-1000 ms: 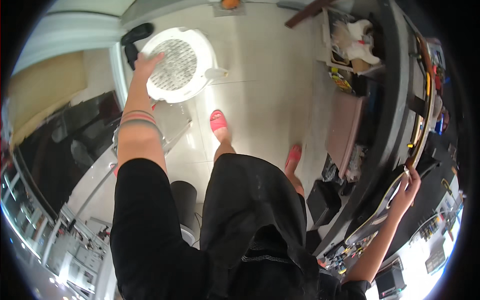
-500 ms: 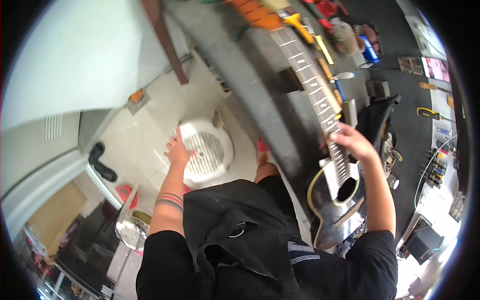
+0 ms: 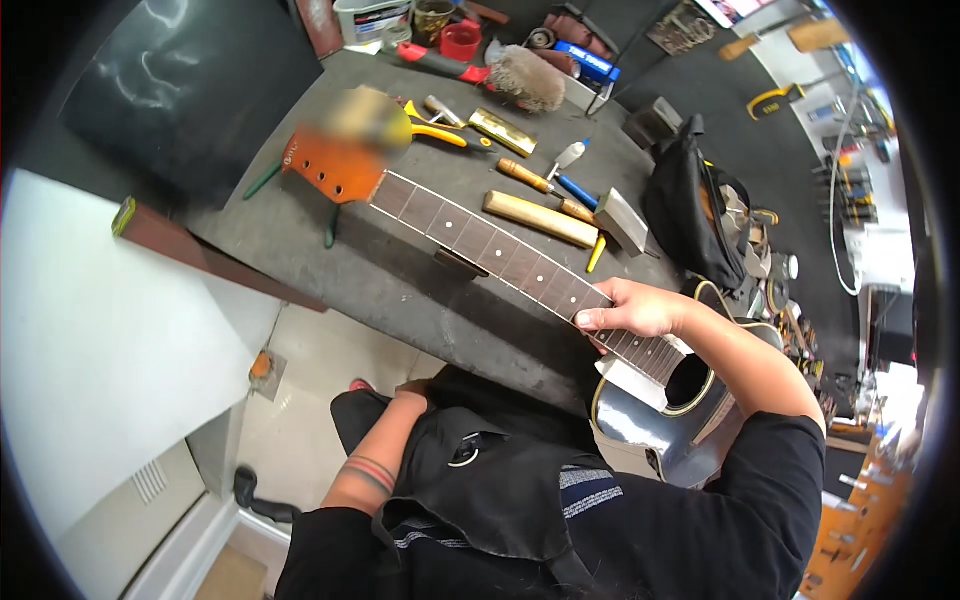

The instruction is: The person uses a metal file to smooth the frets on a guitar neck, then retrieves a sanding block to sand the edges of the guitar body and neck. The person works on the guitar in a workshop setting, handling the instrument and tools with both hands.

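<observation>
A black acoustic guitar [image 3: 645,430] without strings lies along the bench edge, its orange headstock [image 3: 340,165] to the far left. My right hand [image 3: 635,308] is closed around the upper part of the fretboard [image 3: 520,262], thumb on top, fingers mostly hidden beneath. White paper or tape [image 3: 632,384] covers the body beside the fretboard end, next to the sound hole. A small dark support [image 3: 460,264] stands beneath the neck. My left hand [image 3: 414,391] is low by my knee, at the edge of my black apron; its fingers are hidden.
Beyond the neck on the dark bench [image 3: 400,280] lie a wooden block [image 3: 540,219], yellow-handled pliers [image 3: 440,134], a metal block [image 3: 622,222] and a duster-like brush [image 3: 525,78]. A black bag [image 3: 695,205] sits to the right. A brown beam [image 3: 215,252] juts out at left.
The view has swung, bringing more of the bench into sight. My left hand, spread open over the floor before, has come in to my knee. My right hand stays on the guitar neck.
</observation>
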A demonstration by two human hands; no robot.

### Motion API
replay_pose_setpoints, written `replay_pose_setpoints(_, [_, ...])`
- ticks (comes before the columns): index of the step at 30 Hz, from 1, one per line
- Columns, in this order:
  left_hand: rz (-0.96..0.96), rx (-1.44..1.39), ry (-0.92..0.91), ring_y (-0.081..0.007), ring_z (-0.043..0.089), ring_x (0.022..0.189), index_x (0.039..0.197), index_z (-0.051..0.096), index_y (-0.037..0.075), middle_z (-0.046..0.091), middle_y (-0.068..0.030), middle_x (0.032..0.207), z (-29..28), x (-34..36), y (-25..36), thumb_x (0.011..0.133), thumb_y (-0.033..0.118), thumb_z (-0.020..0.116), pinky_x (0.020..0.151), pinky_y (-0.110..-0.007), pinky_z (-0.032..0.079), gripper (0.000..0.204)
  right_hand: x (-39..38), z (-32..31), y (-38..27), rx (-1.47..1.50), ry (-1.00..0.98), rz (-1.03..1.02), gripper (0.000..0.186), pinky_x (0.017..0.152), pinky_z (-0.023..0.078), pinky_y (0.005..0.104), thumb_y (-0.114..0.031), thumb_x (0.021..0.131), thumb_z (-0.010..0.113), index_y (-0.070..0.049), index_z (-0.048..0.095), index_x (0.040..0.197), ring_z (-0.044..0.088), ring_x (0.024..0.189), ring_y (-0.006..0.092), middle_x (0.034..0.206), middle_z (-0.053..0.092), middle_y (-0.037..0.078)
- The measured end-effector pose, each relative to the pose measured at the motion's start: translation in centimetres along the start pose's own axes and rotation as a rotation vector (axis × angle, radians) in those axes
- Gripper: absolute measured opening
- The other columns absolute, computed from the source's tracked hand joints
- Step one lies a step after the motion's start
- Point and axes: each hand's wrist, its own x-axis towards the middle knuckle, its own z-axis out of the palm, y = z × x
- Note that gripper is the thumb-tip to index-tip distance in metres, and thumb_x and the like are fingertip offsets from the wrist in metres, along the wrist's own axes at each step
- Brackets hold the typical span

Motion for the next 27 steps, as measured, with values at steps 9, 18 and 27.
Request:
replay_pose_setpoints(9, [0.353, -0.057, 0.588, -0.0397, 0.076, 0.108, 0.125, 0.075, 0.002, 0.08, -0.0194, 0.118, -13.2, -14.7, 2.0, 0.103, 0.031, 0.071, 0.096, -0.048, 0.058, 0.036, -5.4, 6.3, -5.5, -0.73, 0.48, 0.06, 0.057, 0.094, 0.057, 0.0494, -0.054, 0.107, 0.069, 0.0, 0.073, 0.126, 0.075, 0.103, 0.0415, 0.101, 0.078, 0.024])
replay_pose_setpoints(18, [0.811, -0.606, 0.918, -0.0157, 0.07, 0.096, 0.117, 0.071, -0.001, 0.077, -0.0076, 0.103, -19.1, -26.0, 9.2, 0.1, 0.011, 0.077, 0.089, -0.032, 0.056, 0.022, -7.8, 7.5, -4.6, -1.044, 0.634, 0.046, 0.061, 0.093, 0.059, 0.0516, -0.053, 0.107, 0.067, 0.004, 0.072, 0.128, 0.076, 0.099, 0.0431, 0.096, 0.077, 0.024])
replay_pose_setpoints(27, [0.589, -0.459, 1.588, -0.0447, 0.061, 0.135, 0.172, 0.023, 0.005, 0.059, -0.0295, 0.148, -20.5, -18.9, 20.0, 0.082, 0.024, 0.095, 0.115, -0.051, 0.049, 0.116, -7.0, 9.3, -2.6, -1.186, 0.779, -0.032, 0.059, 0.086, 0.06, 0.0526, -0.053, 0.105, 0.069, 0.001, 0.072, 0.129, 0.076, 0.093, 0.0442, 0.092, 0.077, 0.025])
